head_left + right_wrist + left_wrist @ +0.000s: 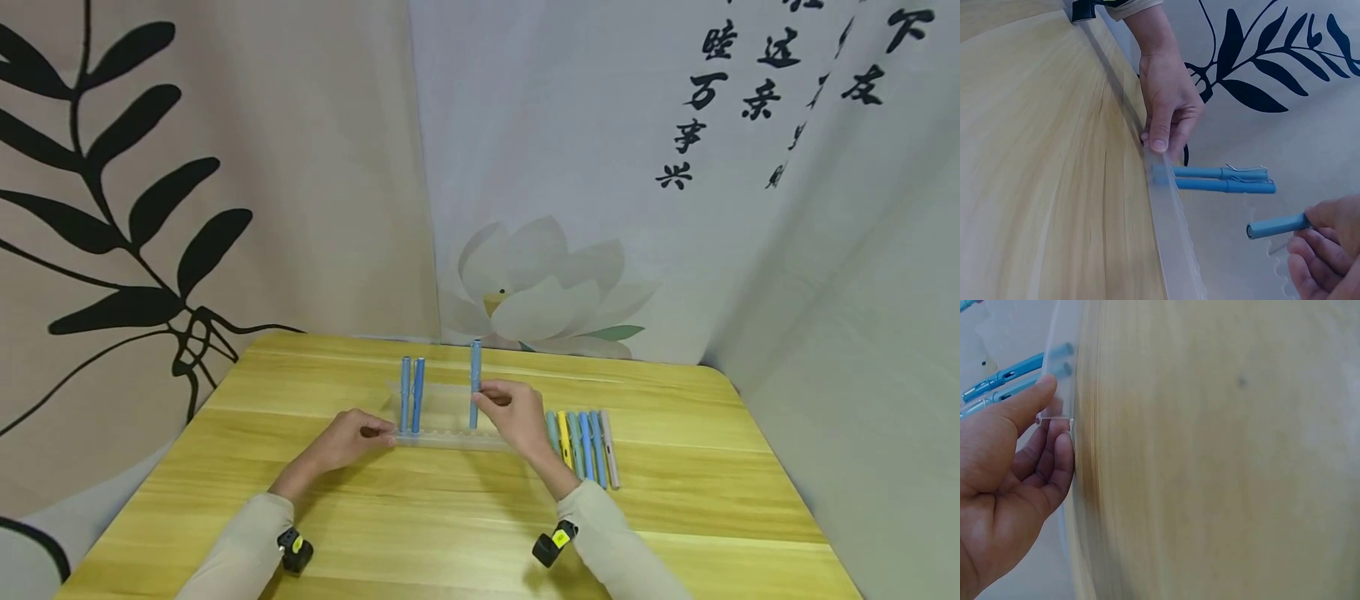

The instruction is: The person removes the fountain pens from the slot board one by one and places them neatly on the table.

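A clear plastic pen stand point(457, 441) stands on the table, its front edge scalloped in the right wrist view. My left hand point(352, 442) pinches the stand's left end between thumb and fingers. Two blue pens point(411, 396) stand upright in it near that end, their clips point(1246, 169) at the top. Between the thumb and fingers of my right hand point(519, 417) is another blue pen point(1279, 226), held upright over the right part of the stand. Its lower end shows apart from the stand in the right wrist view.
Just right of the stand, several pens lie side by side on the wooden table point(675, 500): green ones, a yellow pen point(565, 437), blue ones and a greyish-pink pen point(610, 450). Behind the table hangs a printed curtain point(337, 167).
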The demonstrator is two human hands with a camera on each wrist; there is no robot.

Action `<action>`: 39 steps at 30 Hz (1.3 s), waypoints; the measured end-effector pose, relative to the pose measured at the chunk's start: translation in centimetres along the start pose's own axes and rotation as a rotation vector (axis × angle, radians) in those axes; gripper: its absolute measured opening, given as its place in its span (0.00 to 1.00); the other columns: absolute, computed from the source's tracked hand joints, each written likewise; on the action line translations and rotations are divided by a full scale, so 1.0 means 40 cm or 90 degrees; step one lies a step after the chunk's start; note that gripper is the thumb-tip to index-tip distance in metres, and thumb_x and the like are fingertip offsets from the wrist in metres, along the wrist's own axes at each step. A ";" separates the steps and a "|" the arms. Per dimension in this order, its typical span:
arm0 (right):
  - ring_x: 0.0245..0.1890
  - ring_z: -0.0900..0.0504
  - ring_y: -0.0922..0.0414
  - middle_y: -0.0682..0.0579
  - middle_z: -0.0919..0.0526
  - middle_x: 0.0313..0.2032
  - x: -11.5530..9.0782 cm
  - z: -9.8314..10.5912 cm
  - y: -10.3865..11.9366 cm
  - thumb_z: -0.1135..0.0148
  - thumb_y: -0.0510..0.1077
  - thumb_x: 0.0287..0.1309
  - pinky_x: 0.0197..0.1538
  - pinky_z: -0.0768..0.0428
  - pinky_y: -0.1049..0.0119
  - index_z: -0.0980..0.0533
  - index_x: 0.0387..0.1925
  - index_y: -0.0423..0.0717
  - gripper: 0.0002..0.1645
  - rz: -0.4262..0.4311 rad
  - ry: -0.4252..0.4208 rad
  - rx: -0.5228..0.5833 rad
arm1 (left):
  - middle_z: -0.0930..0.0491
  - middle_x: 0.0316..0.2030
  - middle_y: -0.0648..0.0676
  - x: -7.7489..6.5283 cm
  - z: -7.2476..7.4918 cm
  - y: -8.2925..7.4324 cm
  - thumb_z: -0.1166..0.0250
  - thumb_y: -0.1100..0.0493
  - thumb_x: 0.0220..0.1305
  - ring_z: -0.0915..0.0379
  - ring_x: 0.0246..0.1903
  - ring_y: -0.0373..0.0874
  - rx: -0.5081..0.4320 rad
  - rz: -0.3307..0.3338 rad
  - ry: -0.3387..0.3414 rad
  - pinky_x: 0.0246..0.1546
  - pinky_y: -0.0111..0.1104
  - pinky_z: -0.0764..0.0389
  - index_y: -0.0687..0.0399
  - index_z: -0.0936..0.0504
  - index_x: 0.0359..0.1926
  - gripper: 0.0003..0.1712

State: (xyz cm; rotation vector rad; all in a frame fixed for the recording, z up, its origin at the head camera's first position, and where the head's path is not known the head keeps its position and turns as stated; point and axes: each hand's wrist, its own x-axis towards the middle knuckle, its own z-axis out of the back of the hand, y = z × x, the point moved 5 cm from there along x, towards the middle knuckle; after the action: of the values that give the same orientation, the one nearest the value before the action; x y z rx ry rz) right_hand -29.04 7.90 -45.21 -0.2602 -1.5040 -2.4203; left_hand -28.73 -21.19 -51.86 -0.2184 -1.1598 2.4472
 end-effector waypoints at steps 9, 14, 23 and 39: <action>0.37 0.12 0.56 0.51 0.10 0.39 -0.029 0.081 -0.035 0.29 0.46 0.64 0.43 0.14 0.61 0.13 0.48 0.44 0.14 -0.020 -0.036 0.013 | 0.12 0.48 0.57 0.002 0.000 0.006 0.33 0.54 0.71 0.18 0.40 0.41 -0.012 -0.002 0.003 0.39 0.30 0.18 0.60 0.13 0.53 0.17; 0.39 0.12 0.55 0.50 0.10 0.39 -0.043 0.123 -0.064 0.28 0.45 0.64 0.43 0.15 0.61 0.13 0.49 0.43 0.15 -0.054 -0.054 0.006 | 0.12 0.48 0.57 0.002 -0.001 0.008 0.32 0.54 0.71 0.18 0.41 0.41 -0.013 0.003 0.002 0.39 0.30 0.18 0.60 0.12 0.53 0.17; 0.40 0.13 0.54 0.49 0.10 0.41 -0.073 0.206 -0.110 0.30 0.48 0.66 0.40 0.16 0.66 0.13 0.51 0.44 0.17 -0.085 -0.076 -0.027 | 0.12 0.48 0.57 0.002 -0.002 0.008 0.32 0.54 0.70 0.18 0.41 0.41 -0.011 0.006 0.001 0.39 0.30 0.18 0.59 0.12 0.53 0.17; 0.40 0.14 0.56 0.46 0.10 0.43 -0.124 0.315 -0.181 0.32 0.50 0.67 0.37 0.18 0.69 0.14 0.53 0.43 0.19 -0.171 -0.108 -0.074 | 0.12 0.48 0.57 0.003 -0.001 0.003 0.32 0.54 0.71 0.18 0.42 0.43 -0.012 0.009 0.000 0.40 0.30 0.18 0.60 0.12 0.53 0.17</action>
State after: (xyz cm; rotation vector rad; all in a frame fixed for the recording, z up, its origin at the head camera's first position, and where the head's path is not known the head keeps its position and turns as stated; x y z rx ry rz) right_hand -26.67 22.93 -47.23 -0.3127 -1.5581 -2.7641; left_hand -28.87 -21.17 -51.96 -0.2334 -1.1846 2.4495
